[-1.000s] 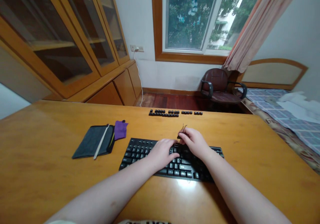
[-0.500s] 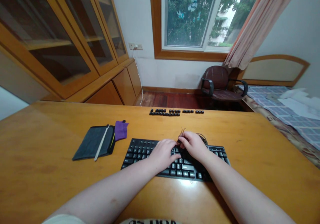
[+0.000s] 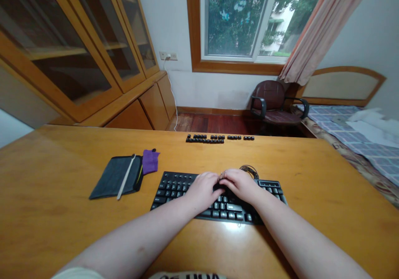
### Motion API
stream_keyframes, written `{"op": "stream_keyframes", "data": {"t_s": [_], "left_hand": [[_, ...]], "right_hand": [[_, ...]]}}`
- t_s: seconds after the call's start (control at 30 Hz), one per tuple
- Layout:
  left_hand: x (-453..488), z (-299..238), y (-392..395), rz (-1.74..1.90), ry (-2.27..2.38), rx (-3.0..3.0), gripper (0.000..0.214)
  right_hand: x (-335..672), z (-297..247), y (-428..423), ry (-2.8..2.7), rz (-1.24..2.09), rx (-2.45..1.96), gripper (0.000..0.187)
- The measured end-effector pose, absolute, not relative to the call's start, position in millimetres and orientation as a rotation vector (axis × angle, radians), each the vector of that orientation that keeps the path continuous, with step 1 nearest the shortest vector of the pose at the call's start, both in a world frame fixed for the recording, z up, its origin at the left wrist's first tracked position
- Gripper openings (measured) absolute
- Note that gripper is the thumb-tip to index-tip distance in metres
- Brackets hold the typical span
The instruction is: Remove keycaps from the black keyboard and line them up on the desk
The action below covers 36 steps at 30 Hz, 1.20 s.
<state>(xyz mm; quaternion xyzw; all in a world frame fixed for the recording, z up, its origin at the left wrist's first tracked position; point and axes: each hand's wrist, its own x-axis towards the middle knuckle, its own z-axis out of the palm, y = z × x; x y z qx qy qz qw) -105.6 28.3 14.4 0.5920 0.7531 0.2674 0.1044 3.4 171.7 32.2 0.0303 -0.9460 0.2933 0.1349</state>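
A black keyboard (image 3: pixel 177 186) lies on the table in front of me, its top rows lacking keycaps. My right hand (image 3: pixel 238 183) is closed over its upper middle, round a thin wire keycap puller (image 3: pixel 223 173), mostly hidden by the fingers. My left hand (image 3: pixel 203 191) rests on the keys just to the left, fingers curled in and thumb low. Its fingertips meet those of the right hand at a small dark spot; what they pinch there is hidden. Loose black keycaps (image 3: pixel 204 141) stand in rows near the table's far edge.
Left of the keyboard lies a dark pouch (image 3: pixel 109 177) with a pale slim stick (image 3: pixel 126 178) across it and a purple cloth (image 3: pixel 150 161) beside it. A coiled cable (image 3: pixel 249 170) sits behind the keyboard. Beyond the table (image 3: pixel 311 229) stand a chair (image 3: pixel 271 98) and cabinets.
My right hand has turned and come lower and left, against the left fingertips. The puller's wires, upright before, are now mostly hidden. The left hand has barely moved.
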Motion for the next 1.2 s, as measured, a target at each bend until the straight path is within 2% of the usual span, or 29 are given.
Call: {"op": "stream_keyframes", "data": {"t_s": [0.33, 0.67, 0.8, 1.2], "left_hand": [[-106, 16, 28, 0.812, 2.201, 1.768, 0.029], [-107, 15, 29, 0.825, 2.166, 1.762, 0.022], [-106, 15, 29, 0.828, 2.175, 1.759, 0.022], [-106, 16, 29, 0.824, 2.2, 1.721, 0.02]], "right_hand": [[4, 27, 173, -2.652, 0.823, -0.106, 0.023], [5, 33, 181, -2.749, 0.909, 0.165, 0.023], [5, 35, 181, -2.762, 0.917, 0.139, 0.025], [7, 24, 176, -2.845, 0.608, -0.041, 0.025]]}}
